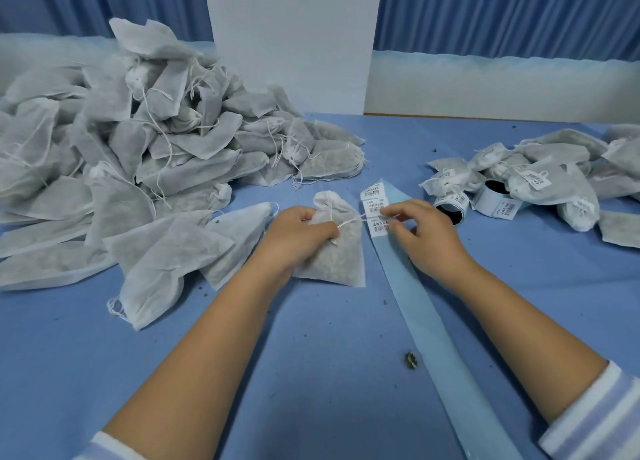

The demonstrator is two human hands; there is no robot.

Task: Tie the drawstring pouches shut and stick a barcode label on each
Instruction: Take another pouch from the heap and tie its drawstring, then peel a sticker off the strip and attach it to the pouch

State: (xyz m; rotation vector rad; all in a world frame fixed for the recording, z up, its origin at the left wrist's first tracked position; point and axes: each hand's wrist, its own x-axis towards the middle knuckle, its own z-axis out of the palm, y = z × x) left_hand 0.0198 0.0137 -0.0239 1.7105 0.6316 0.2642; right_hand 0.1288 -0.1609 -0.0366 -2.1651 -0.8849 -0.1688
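The small white cloth pouch (334,251) with green bits inside lies flat on the blue table (311,373), right in front of me. My left hand (298,238) grips its neck, fingers curled round the cloth. The thin white string (353,221) runs tight from there to my right hand (426,231), which pinches its end. Under that hand lies a long pale blue paper strip (429,321) with white barcode stickers (375,203). A big heap of white pouches (121,154) sits on my left. Pouches with stickers (547,179) lie on my right.
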